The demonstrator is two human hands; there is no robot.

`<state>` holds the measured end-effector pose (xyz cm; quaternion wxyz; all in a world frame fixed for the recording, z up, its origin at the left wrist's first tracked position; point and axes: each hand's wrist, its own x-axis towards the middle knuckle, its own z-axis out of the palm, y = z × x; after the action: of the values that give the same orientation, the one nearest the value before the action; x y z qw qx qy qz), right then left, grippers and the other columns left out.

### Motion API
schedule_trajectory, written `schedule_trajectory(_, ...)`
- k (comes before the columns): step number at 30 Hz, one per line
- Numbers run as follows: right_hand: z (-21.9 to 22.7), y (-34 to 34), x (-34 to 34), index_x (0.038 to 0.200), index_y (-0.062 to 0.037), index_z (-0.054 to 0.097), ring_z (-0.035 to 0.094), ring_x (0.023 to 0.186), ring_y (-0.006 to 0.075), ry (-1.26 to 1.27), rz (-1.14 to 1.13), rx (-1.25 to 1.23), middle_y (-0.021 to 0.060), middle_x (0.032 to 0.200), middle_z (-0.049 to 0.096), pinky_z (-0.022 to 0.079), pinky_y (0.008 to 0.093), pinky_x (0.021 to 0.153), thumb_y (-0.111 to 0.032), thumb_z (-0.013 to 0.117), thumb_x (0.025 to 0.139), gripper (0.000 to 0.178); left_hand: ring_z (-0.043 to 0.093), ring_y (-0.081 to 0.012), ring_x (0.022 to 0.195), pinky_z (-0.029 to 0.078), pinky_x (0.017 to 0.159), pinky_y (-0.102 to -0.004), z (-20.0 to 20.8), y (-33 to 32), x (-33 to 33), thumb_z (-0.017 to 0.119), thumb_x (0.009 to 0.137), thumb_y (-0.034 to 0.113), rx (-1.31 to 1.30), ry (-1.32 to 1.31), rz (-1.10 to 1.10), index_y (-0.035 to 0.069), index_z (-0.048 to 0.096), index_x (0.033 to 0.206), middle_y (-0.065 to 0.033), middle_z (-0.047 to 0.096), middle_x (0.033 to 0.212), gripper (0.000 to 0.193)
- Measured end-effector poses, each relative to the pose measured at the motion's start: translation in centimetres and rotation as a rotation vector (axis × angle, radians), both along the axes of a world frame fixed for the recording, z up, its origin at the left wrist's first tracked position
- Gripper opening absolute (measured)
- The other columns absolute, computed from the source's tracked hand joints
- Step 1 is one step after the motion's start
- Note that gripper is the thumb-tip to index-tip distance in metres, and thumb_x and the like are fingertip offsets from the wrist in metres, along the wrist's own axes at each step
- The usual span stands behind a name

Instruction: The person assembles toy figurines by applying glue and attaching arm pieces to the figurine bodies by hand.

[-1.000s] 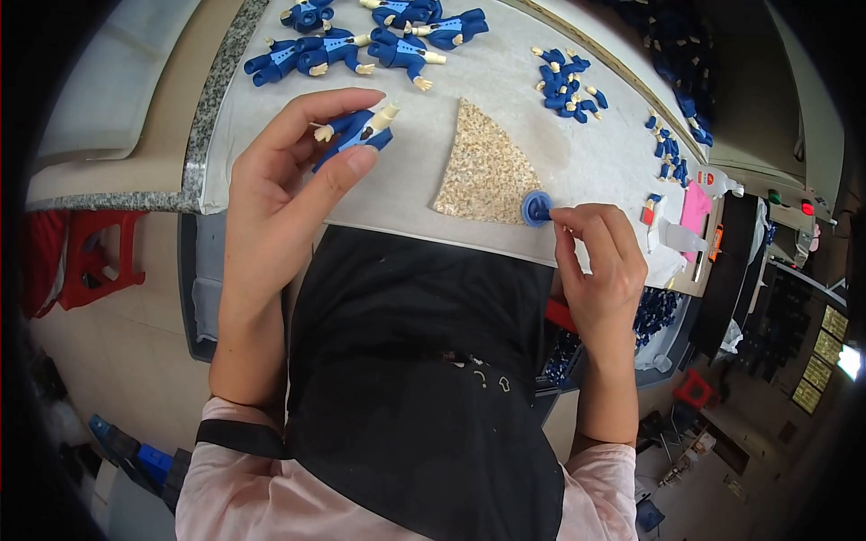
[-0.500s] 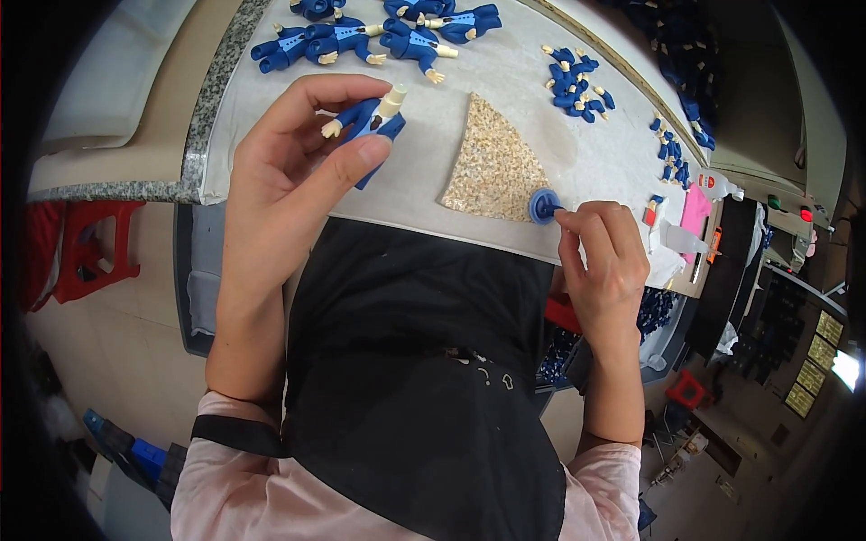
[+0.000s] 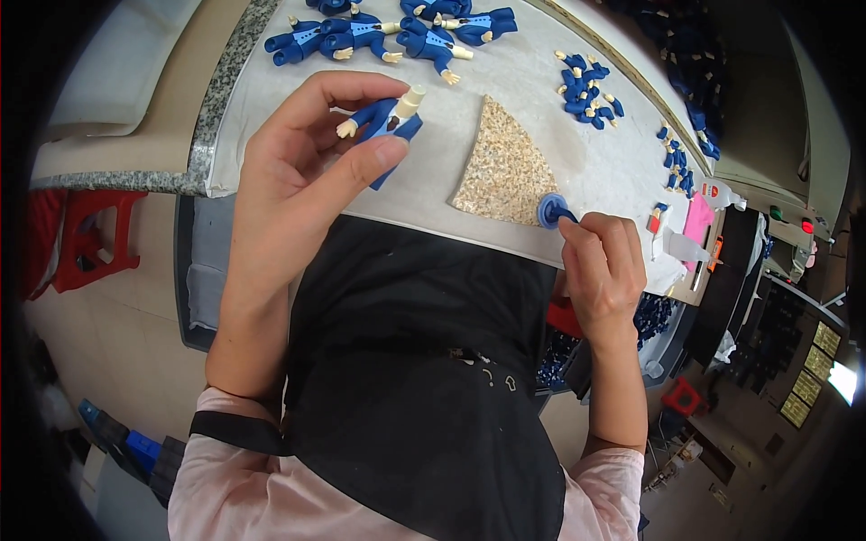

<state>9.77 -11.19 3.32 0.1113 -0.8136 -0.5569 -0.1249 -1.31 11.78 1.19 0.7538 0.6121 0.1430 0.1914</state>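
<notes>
My left hand (image 3: 293, 167) pinches a small doll body (image 3: 390, 119) between thumb and fingers, above the white-covered worktop. The body wears a blue jacket and has a cream neck, no head and one cream hand sticking out to the left. My right hand (image 3: 606, 266) holds a small dark-blue doll arm (image 3: 566, 215) in its fingertips; its far end is over or in a shallow round blue cap (image 3: 547, 209). That cap sits at the lower right corner of a fan-shaped speckled stone slab (image 3: 503, 167). Whether the arm touches what is inside the cap I cannot tell.
Several headless blue doll bodies (image 3: 356, 36) lie at the far left. Loose blue arms with cream hands (image 3: 588, 90) are heaped at the far right, with more (image 3: 672, 158) beyond. White bottles (image 3: 719, 192) and a pink sheet (image 3: 696, 218) stand at the right end.
The doll arm in my right hand now slants more across the cap, and the hand is slightly lower. The view has shifted a little; my left hand keeps its hold on the doll body.
</notes>
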Motion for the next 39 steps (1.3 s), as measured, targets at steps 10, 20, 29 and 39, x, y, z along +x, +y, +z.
schedule_trajectory(10, 0.3, 0.1, 0.3, 0.081, 0.0008, 0.058, 0.052, 0.065, 0.0219, 0.027, 0.026, 0.018, 0.0094, 0.076, 0.051, 0.042, 0.0293, 0.053, 0.006, 0.062, 0.055, 0.027, 0.051, -0.0061, 0.084, 0.041, 0.068, -0.0164, -0.2, 0.0, -0.2, 0.062, 0.076, 0.001, -0.022, -0.023, -0.023, 0.0, 0.055, 0.104, -0.002, 0.055, 0.098, 0.029)
schedule_trajectory(20, 0.6, -0.1, 0.3, 0.08, 0.0007, 0.058, 0.052, 0.064, 0.0214, 0.034, 0.042, -0.005, 0.0091, 0.075, 0.051, 0.042, 0.029, 0.052, 0.005, 0.062, 0.056, 0.025, 0.052, -0.0056, 0.083, 0.042, 0.067, -0.0162, -0.3, -0.2, -0.1, 0.062, 0.076, 0.002, -0.038, -0.037, -0.006, 0.0, 0.055, 0.104, -0.0025, 0.055, 0.098, 0.028)
schedule_trajectory(29, 0.4, 0.2, 0.9, 0.08, 0.0011, 0.058, 0.052, 0.065, 0.0218, 0.023, 0.072, -0.01, 0.0098, 0.076, 0.051, 0.043, 0.0289, 0.053, 0.004, 0.061, 0.056, 0.024, 0.053, -0.0055, 0.081, 0.043, 0.069, -0.016, -0.4, -0.4, -0.3, 0.061, 0.077, 0.001, -0.123, -0.022, -0.077, -0.001, 0.053, 0.106, -0.0031, 0.056, 0.093, 0.03)
schedule_trajectory(39, 0.6, 0.5, 0.7, 0.081, 0.0016, 0.058, 0.051, 0.064, 0.022, 0.037, 0.061, -0.004, 0.0099, 0.077, 0.051, 0.043, 0.0293, 0.053, 0.004, 0.061, 0.056, 0.025, 0.057, -0.0147, 0.085, 0.045, 0.078, -0.0258, -0.6, -2.2, 0.0, 0.062, 0.077, 0.009, -0.441, -0.04, -0.22, 0.001, 0.049, 0.105, -0.0119, 0.057, 0.097, 0.032)
